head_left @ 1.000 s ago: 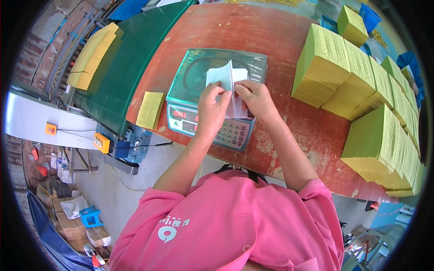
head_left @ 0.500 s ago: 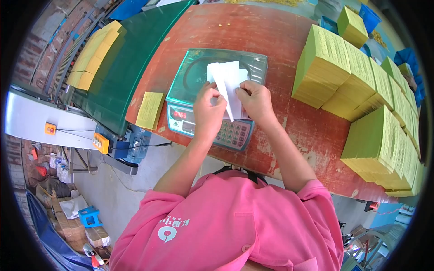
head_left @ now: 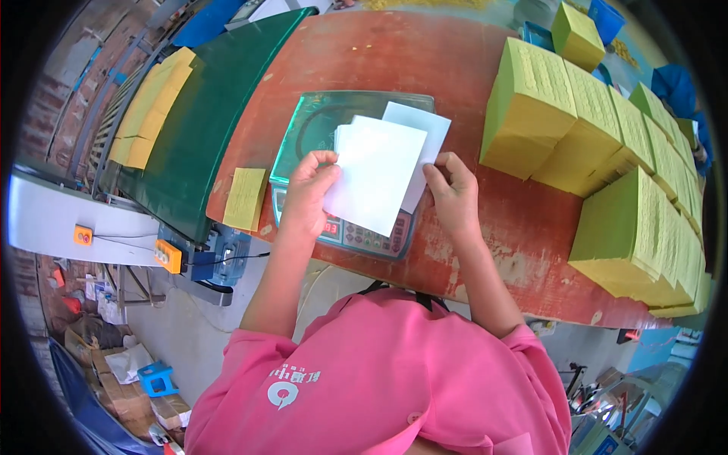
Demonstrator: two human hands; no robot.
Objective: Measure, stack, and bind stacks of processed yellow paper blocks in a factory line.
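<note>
Above a digital scale point(head_left: 303, 129) with a clear glossy top, I hold white paper sheets point(head_left: 379, 171) in both hands. My left hand point(head_left: 307, 196) pinches the left edge of a thin bundle between thumb and fingers. Between the thumb and fingers of my right hand point(head_left: 455, 197) is the right edge of another white sheet point(head_left: 431, 136), which lies behind the front ones and sticks out to the upper right. The papers cover much of the scale's platform and part of its keypad and lit red display. How many sheets there are, I cannot tell.
The red, worn tabletop point(head_left: 364, 45) carries a small yellow paper stack point(head_left: 245, 199) left of the scale. Tall yellow paper stacks point(head_left: 531, 114) fill its right side. A green conveyor belt point(head_left: 189, 144) with more yellow stacks point(head_left: 155, 102) runs along the left. At far right is another person's blue sleeve point(head_left: 671, 87).
The white sheets, earlier held close with one curled over, are now spread flat and fanned. My hands have moved apart, the left one leftward and the right one slightly rightward.
</note>
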